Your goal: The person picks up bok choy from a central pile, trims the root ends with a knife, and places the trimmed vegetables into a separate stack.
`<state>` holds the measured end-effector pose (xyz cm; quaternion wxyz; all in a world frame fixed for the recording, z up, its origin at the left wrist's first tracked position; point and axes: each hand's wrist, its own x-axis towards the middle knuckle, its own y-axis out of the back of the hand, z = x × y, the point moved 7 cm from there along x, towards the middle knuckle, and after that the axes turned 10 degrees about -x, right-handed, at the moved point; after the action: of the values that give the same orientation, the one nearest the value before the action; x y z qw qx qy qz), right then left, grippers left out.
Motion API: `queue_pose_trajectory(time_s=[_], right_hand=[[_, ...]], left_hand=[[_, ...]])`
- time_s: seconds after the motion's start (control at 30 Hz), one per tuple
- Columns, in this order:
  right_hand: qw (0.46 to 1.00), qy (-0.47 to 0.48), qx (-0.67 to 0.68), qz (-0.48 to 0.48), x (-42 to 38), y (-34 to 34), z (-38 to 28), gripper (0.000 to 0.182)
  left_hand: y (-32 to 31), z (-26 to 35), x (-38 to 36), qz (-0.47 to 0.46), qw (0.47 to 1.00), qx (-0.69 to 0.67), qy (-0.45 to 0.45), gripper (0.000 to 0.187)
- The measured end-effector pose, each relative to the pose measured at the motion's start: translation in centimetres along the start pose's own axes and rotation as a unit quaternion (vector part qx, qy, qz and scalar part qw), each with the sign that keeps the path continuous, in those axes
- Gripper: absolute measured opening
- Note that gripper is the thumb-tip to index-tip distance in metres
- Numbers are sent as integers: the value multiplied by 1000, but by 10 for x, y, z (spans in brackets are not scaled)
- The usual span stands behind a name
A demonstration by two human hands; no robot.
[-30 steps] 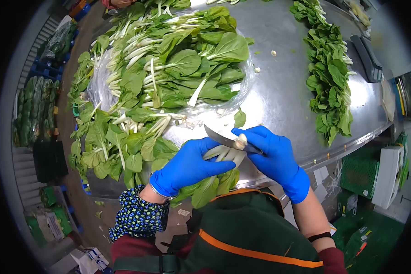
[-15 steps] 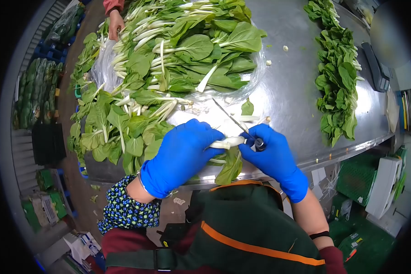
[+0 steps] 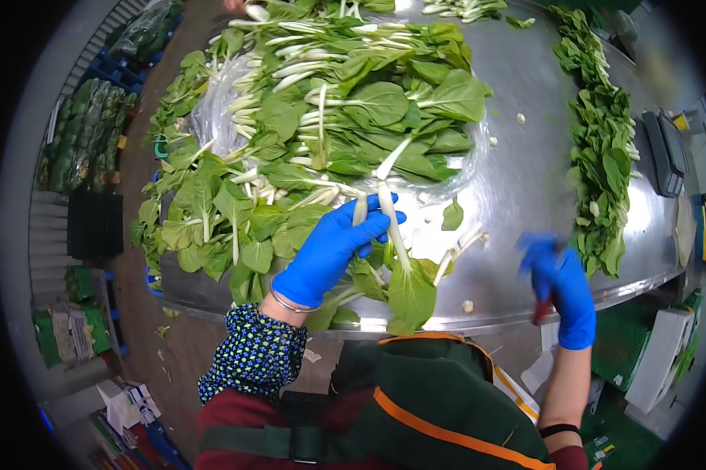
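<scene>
In blue gloves, my left hand (image 3: 329, 243) is closed around pak choi leaves, with a white stalk (image 3: 390, 211) upright between its fingers and the leaf blade (image 3: 412, 298) hanging toward the table edge. A second, shorter pale stalk shows beside the thumb. To the right, my right hand (image 3: 561, 290) is smeared by motion over the table edge. A dark red knife handle (image 3: 541, 311) sticks out below its fingers; the blade cannot be made out. Cut white stalks (image 3: 456, 254) lie between the hands. Beyond my left hand is a big heap of pak choi (image 3: 369, 102) on clear plastic.
A long row of pak choi (image 3: 600, 157) lines the right side of the metal table (image 3: 517, 180). A grey scale (image 3: 665, 153) stands beyond it. Loose leaves (image 3: 204, 211) spread at left. Another person's hand (image 3: 234, 6) shows at the top edge. Green crates sit below right.
My right hand has moved away from the stalk to the right with the knife. My left hand now holds the pak choi alone, its stalk turned upward. The view has shifted slightly.
</scene>
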<state>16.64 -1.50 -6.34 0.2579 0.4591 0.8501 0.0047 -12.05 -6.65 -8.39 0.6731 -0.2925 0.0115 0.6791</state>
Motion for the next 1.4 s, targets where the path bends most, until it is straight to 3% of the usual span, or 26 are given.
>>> queue_pose_trajectory(time_s=[0.03,0.1,0.13,0.17,0.2,0.27,0.33,0.37,0.4,0.43,0.5,0.57,0.67,0.7,0.77,0.8,0.87,0.9,0.97,1.0,1.07,1.13,1.2,1.3,1.37,1.4], right_hand=[[1000,5,-2,-5,-1,-1,18,23],[930,91,-352,57,-2,-7,43,22],[927,98,-357,56,-4,-10,29,22],[977,-24,-190,99,-6,-2,27,22],[980,-148,-12,133,-12,-6,35,23],[985,-154,-17,79,-15,-35,39,25],[985,-165,-40,42,-5,-68,73,26],[987,-134,-83,18,5,-91,101,27],[986,-102,-129,-7,12,-108,119,30],[988,-126,-81,-48,12,-132,116,31],[984,-148,-32,-89,17,-169,90,33],[978,-113,9,-177,19,-181,38,35],[997,-15,-61,-39,25,-152,31,28],[997,-15,-65,-38,21,-144,35,28],[990,40,-117,67,13,-115,32,24],[990,35,-118,66,11,-109,34,24],[984,-155,47,74,2,-100,63,22],[984,-149,37,94,3,-100,61,22],[988,-119,41,93,6,-107,52,21],[989,-100,42,104,5,-107,45,21],[989,-98,54,94,0,-111,33,20],[991,-7,-101,85,-6,-111,24,20],[986,-10,-136,92,-13,-106,38,21],[983,-42,-115,135,-24,-99,58,21],[979,-130,-95,124,-28,-96,74,21],[979,-127,-99,128,-28,-96,72,21]], left_hand=[[6,-1,2,1,999,-51,-4,42],[11,1,0,22,993,-117,-1,42],[17,5,0,24,992,-120,-9,42],[35,12,-3,54,990,-130,-29,39],[54,17,-11,88,985,-140,-45,36],[98,61,-28,204,973,72,-85,32],[124,101,-35,255,894,319,-182,25],[138,100,-28,256,894,321,-180,25],[146,95,-20,245,844,419,-227,22],[151,86,-11,230,782,511,-273,19],[154,37,11,204,741,584,-261,15],[153,-10,34,158,742,631,-163,25],[166,-42,46,158,766,596,-183,33],[160,-32,42,159,767,593,-185,33],[132,-7,29,82,798,588,-104,39],[118,0,18,79,801,585,-101,39],[70,-12,-7,-83,815,556,-139,33],[71,-9,-5,-71,815,559,-138,33],[89,7,7,-22,759,645,-82,30],[107,28,13,47,768,628,-115,28],[148,59,23,177,729,647,-135,26],[213,75,39,300,700,633,-135,24],[242,83,43,295,663,662,-187,22],[242,96,65,315,687,614,-229,20],[251,85,81,288,687,632,-214,21],[250,84,89,264,679,655,-201,23]])
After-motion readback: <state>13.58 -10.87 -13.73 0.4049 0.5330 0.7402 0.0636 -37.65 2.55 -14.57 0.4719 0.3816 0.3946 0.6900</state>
